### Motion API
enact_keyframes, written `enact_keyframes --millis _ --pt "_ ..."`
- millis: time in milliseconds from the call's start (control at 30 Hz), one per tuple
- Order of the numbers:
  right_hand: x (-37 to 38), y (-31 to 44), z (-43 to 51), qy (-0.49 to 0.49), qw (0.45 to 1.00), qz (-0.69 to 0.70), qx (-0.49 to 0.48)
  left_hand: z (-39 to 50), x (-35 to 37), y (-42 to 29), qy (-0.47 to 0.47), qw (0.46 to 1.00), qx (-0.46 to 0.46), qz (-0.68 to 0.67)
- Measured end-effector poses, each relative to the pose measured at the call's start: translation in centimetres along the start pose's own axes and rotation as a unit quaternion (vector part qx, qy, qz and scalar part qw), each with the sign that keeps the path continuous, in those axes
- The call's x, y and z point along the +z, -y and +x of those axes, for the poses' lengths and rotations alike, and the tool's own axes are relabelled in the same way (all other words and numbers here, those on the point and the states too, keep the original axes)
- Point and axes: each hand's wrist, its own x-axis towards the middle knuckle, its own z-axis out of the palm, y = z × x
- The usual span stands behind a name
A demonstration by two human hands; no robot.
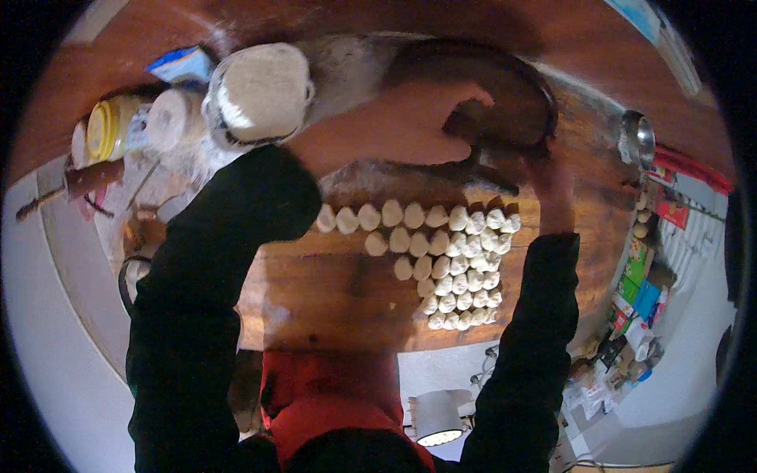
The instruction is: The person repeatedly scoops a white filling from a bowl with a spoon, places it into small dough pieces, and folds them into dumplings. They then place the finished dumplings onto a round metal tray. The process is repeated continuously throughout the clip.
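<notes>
A large dark round pan [502,77] lies at the top middle of the head view, deep in shadow. My left hand [455,127] reaches from the left to its lower part, thumb and fingers spread around a dark shape; whether it grips this is unclear. At the pan's lower right rim is my right hand [543,162], blurred, its fingers apparently closed on the rim. Below both hands, rows of small pale dough pieces [460,284] rest on the wooden tabletop [331,295]. Those on the left look smooth and rounded, those on the right more pleated.
A cloth-topped container [266,91] stands at the upper left, near a yellow-lidded jar [105,130] and a blue and white packet [184,64]. A metal bowl [643,135] sits by the right edge. Boxes and packets [644,295] are piled beyond that edge.
</notes>
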Motion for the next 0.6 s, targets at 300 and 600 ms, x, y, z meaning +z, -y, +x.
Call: enact_keyframes --millis 300,600 --pt "17.4 -9.1 -9.3 0.024 0.956 -0.272 -0.109 -32.1 1.0 -11.1 -0.173 0.755 -0.399 -0.491" --pt "27.2 -24.7 -17.6 0.203 0.748 -0.627 -0.077 -50.2 20.2 -5.0 -0.402 0.643 -0.374 -0.533"
